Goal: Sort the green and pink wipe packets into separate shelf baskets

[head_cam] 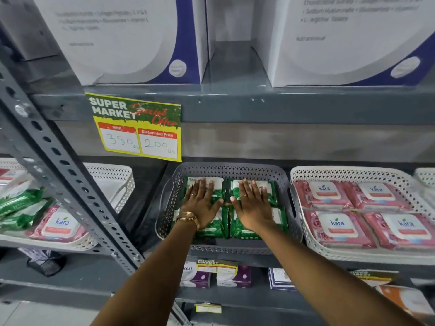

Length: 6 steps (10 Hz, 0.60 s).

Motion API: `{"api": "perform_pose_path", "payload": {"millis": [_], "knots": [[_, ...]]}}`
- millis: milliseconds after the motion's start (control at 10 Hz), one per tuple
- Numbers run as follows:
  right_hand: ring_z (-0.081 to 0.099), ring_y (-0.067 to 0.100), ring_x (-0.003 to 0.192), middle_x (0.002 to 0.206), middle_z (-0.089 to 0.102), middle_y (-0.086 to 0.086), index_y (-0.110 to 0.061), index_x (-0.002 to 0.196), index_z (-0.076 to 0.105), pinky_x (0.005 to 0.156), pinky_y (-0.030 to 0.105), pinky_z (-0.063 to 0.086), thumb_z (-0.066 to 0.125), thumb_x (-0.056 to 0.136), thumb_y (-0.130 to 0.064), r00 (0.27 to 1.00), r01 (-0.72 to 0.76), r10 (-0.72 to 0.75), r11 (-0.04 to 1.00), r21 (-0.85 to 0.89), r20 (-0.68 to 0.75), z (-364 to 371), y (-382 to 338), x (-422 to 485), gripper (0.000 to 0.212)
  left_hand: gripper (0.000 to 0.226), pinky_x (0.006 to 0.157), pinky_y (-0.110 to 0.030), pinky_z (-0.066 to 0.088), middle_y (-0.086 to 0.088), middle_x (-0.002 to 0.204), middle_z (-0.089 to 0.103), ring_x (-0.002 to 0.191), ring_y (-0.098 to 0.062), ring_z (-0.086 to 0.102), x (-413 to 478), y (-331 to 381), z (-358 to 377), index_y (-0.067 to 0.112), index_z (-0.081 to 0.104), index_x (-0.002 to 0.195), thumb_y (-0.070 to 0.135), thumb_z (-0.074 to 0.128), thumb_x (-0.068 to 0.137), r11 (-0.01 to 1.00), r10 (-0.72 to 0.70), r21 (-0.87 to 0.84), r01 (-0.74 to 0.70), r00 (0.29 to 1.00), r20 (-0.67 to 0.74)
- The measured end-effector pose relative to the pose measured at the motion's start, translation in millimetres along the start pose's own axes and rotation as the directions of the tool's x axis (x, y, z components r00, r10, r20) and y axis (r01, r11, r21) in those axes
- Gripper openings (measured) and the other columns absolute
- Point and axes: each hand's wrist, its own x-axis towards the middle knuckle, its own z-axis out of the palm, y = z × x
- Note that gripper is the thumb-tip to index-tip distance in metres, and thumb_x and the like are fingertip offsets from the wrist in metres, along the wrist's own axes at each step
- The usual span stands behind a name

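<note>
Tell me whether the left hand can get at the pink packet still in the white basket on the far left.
Probably yes. The left hand lies flat on the green packets in the grey basket. The pink packet lies uncovered at the white basket's front, but the slanted shelf upright stands between, so reach around it.

We see bare forearms, no sleeves. The left hand [200, 201] wears a gold watch [188, 218] and ring [192, 194]. The right hand [250, 205] wears a ring too.

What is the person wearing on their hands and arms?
Both arms are bare, with no sleeves showing. The left hand has a gold watch on the wrist and a thin ring on one finger. The right hand also has a thin ring. No gloves.
</note>
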Motion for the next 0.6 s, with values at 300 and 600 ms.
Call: {"api": "perform_pose_path", "payload": {"millis": [300,600], "knots": [[-0.015,0.022,0.148,0.162,-0.009,0.002,-0.016,0.151,-0.005,0.121,0.046,-0.009,0.008,0.098,-0.049,0.999,0.009,-0.009,1.0,0.007,-0.038,7.4,1.6,4.0,0.064,0.071,0.113,-0.036,-0.021,-0.005,0.158,-0.019,0.143,-0.018,-0.022,1.9,-0.1,5.9,0.018,-0.008,0.15,0.059,0.012,0.096,0.999,0.045,0.018,-0.043,0.995,-0.089],[-0.015,0.023,0.148,0.162,-0.01,0.003,-0.017,0.151,-0.007,0.121,0.045,-0.009,0.009,0.099,-0.049,1.0,0.001,-0.001,1.0,0.014,0.0,1.5,-1.9,2.8,0.063,0.065,0.115,-0.036,-0.017,-0.008,0.16,-0.014,0.146,-0.02,-0.015,-1.1,2.4,-1.8,0.015,-0.007,0.151,0.045,0.019,0.1,0.998,0.045,0.038,-0.042,0.996,-0.072]]}}
